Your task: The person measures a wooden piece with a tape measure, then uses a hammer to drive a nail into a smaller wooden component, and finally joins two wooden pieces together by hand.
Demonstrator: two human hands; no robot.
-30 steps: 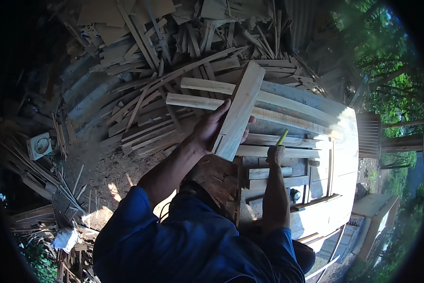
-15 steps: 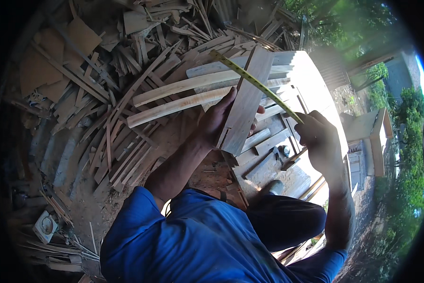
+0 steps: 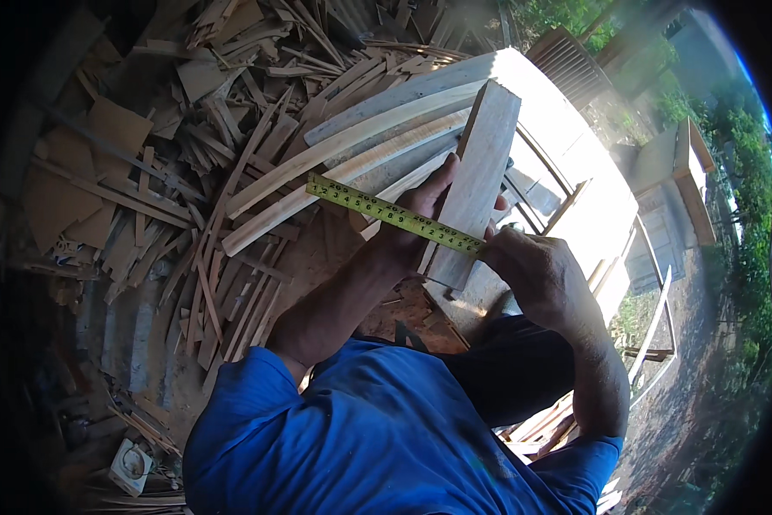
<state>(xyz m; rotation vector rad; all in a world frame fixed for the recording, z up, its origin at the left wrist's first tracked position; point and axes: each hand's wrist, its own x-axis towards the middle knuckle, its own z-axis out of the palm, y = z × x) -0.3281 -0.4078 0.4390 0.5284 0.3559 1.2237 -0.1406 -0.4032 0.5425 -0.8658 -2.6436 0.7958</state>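
Note:
A short wooden board (image 3: 480, 163) is tilted up in front of me, its far end raised over the workbench. My left hand (image 3: 430, 199) is closed around its left edge, thumb on the near side and fingertips showing past the right edge. Across the board's lower part runs a yellow tape measure blade (image 3: 360, 202), its free end sticking out to the left above my left forearm. The blade's right end is pinched in my right hand (image 3: 532, 266), close to the board's right edge. Whether a tape case sits inside that hand is hidden.
Several long wooden strips (image 3: 351, 159) lie on the sunlit workbench (image 3: 566, 112) beyond the board. A large heap of scrap wood (image 3: 223, 103) covers the ground at left. At right stands a wooden box-like structure (image 3: 682, 184). My dark-clad knee (image 3: 523, 369) is below the bench.
My right hand has come down and left, toward the board's lower part. The tape blade now crosses lower on the board and lies flatter. The view has shifted a little.

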